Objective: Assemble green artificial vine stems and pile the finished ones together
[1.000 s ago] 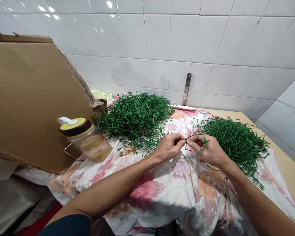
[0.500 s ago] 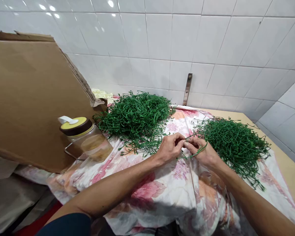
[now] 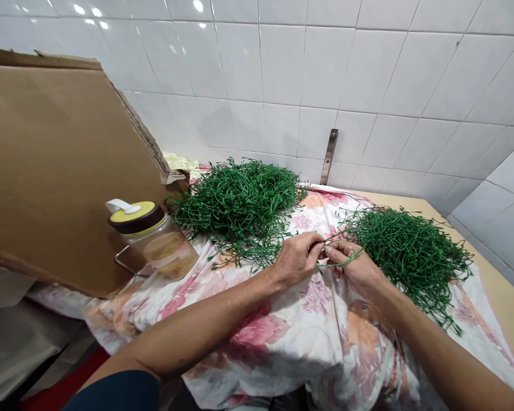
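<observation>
My left hand (image 3: pixel 297 258) and my right hand (image 3: pixel 352 264) meet fingertip to fingertip above the flowered cloth (image 3: pixel 261 337). Both are pinched on a thin green stem (image 3: pixel 350 258), which curves across the right fingers; its part between the fingertips is mostly hidden. Behind and left of my left hand lies a large tangled heap of green stems (image 3: pixel 244 200), with loose strands spreading toward the wrist. A second green heap (image 3: pixel 411 251) sits just right of my right hand.
A jar with a yellow and brown lid (image 3: pixel 167 245) leans at the left beside a big cardboard box (image 3: pixel 64 171). Pale pieces (image 3: pixel 182 164) lie behind the box's edge. A metal strip (image 3: pixel 329 157) stands against the white tiled wall (image 3: pixel 282 68).
The hands stay nearly in place, still pinching; the stem's loop below the fingers looks flatter and closer to the right hand. The whole view has shifted slightly.
</observation>
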Tool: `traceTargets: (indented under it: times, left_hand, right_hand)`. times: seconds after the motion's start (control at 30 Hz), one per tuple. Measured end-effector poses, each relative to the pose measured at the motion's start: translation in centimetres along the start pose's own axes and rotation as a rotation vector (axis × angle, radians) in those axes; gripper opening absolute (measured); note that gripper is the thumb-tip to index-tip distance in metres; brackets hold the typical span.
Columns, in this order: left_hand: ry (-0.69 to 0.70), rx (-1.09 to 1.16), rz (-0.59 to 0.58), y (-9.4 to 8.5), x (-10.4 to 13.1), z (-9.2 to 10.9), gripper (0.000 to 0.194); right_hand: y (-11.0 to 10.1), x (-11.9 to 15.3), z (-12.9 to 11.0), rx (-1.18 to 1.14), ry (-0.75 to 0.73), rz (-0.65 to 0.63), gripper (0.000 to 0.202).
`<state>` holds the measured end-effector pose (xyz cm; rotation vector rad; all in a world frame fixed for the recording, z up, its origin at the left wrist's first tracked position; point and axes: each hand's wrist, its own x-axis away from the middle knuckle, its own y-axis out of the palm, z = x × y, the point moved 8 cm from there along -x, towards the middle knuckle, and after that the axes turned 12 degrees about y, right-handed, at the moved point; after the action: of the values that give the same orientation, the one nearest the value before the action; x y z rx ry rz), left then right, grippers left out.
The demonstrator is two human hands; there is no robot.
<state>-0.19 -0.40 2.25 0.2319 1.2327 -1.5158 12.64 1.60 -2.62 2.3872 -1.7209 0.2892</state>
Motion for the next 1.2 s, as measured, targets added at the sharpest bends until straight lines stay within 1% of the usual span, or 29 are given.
traceTargets:
  times: [0.13, 0.2, 0.3, 0.53, 0.6, 0.73, 0.93, 1.03, 1.1, 1.2]
  left_hand:
    - [-0.028, 0.024, 0.017, -0.2, 0.0, -0.2, 0.016]
    - [-0.03, 0.033, 0.021, -0.2, 0.0, -0.3, 0.017]
    - [-0.04, 0.059, 0.026, -0.2, -0.1, -0.4, 0.017]
    - [-0.112, 0.142, 0.043, -0.2, -0.1, -0.8, 0.015]
    - [-0.1, 0.127, 0.054, -0.2, -0.1, -0.8, 0.014]
    - [-0.05, 0.079, 0.06, -0.2, -0.1, -0.6, 0.012]
    - [-0.032, 0.071, 0.059, -0.1, -0.1, -0.7, 0.012]
    - [-0.017, 0.078, 0.069, -0.3, -0.1, -0.5, 0.012]
    - [-0.022, 0.087, 0.075, -0.5, -0.2, -0.3, 0.012]
    - [-0.075, 0.112, 0.08, -0.7, -0.3, -0.4, 0.012]
  right_hand:
    - [1.2, 0.2, 0.3, -0.097, 0.044, -0.144, 0.04]
    - [1.4, 0.3, 0.5, -0.111, 0.043, -0.174, 0.039]
    - [1.4, 0.1, 0.8, -0.109, 0.034, -0.172, 0.037]
    - [1.7, 0.1, 1.0, -0.158, 0.078, -0.195, 0.036]
    - [1.8, 0.2, 1.1, -0.164, 0.085, -0.187, 0.035]
    - [1.7, 0.1, 1.2, -0.149, 0.053, -0.163, 0.036]
    - [1.8, 0.1, 1.3, -0.226, 0.073, -0.177, 0.036]
    - [1.9, 0.1, 1.3, -0.227, 0.087, -0.178, 0.037]
    - [2.0, 0.1, 1.4, -0.211, 0.087, -0.179, 0.038]
    - [1.9, 0.1, 1.2, -0.168, 0.053, -0.172, 0.039]
